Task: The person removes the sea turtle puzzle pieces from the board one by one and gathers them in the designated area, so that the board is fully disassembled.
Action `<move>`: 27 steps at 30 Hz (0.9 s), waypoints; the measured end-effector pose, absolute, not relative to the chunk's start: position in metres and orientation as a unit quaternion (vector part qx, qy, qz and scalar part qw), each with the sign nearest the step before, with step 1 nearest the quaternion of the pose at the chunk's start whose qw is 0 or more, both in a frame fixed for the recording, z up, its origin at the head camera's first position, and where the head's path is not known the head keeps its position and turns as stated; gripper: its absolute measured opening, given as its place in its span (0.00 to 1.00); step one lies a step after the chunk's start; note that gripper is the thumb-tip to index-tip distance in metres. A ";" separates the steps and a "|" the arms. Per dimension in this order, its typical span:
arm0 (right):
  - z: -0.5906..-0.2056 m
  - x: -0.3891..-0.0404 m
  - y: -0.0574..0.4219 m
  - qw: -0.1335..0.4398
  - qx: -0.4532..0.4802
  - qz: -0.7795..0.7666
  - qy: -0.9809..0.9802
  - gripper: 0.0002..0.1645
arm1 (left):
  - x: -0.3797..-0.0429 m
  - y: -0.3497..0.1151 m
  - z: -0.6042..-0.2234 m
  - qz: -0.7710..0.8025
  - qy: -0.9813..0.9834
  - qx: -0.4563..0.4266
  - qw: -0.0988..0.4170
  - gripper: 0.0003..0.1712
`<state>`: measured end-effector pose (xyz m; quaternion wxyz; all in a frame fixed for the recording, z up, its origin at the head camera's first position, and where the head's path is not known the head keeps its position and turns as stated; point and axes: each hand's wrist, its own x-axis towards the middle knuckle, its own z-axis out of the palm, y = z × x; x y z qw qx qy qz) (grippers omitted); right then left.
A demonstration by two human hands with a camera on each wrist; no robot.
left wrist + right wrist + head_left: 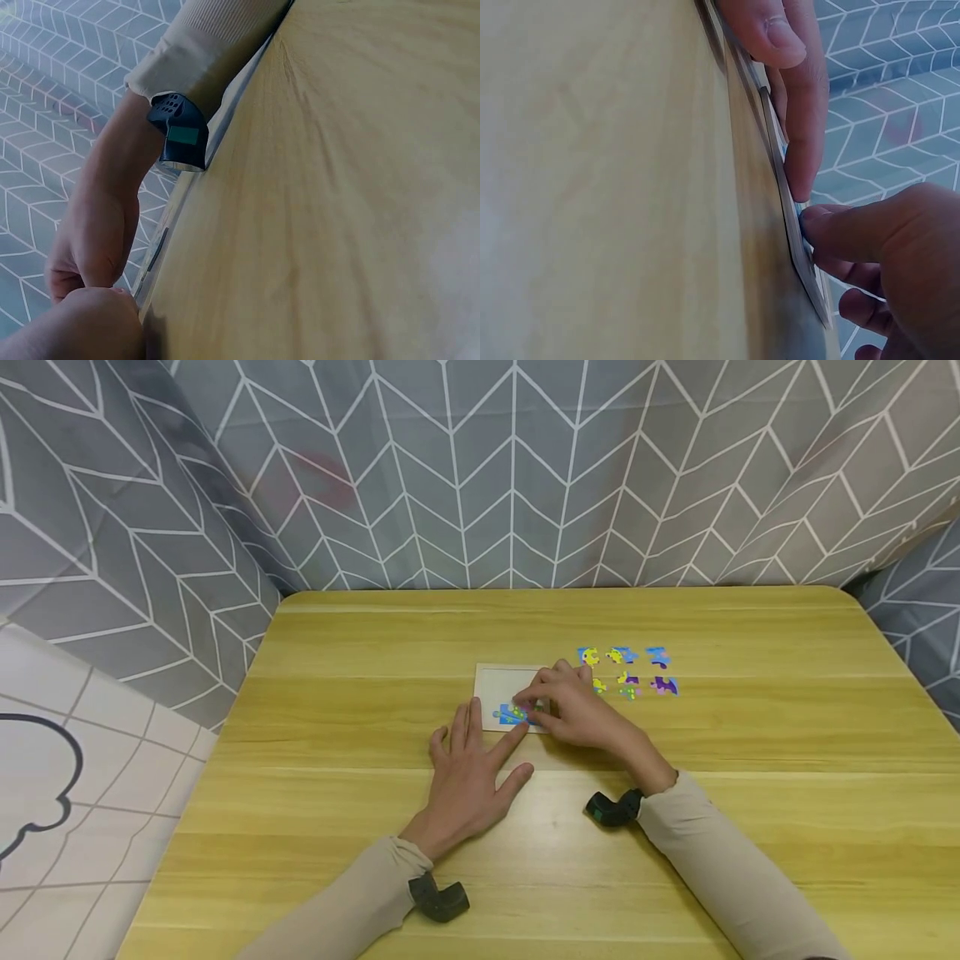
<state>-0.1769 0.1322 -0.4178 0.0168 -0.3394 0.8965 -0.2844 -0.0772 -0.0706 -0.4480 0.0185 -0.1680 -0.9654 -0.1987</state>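
A small white puzzle tray (493, 687) lies on the table, with blue and green puzzle pieces (510, 715) along its near edge. My left hand (468, 781) is spread flat, its index fingertip touching the pieces and other fingertips at the tray's left edge. Over the tray's right part, my right hand (577, 706) pinches a puzzle piece between thumb and fingers, largely hidden by them. The right wrist view shows the right thumb (847, 229) at the tray edge, beside the left index finger (806, 135). Only part of the left hand (82, 326) shows in the left wrist view.
Several loose puzzle pieces, yellow, blue and purple, such as a purple piece (664, 685), lie right of the tray. The wooden table (360, 660) ends at a grey patterned curtain (480, 477). Dark wrist cameras (438, 900) sit at both cuffs.
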 end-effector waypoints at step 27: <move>-0.416 -0.174 0.129 0.047 -0.319 -0.294 0.900 0.12 | -0.078 -0.071 -0.449 -0.184 -0.967 -0.178 0.017 0.32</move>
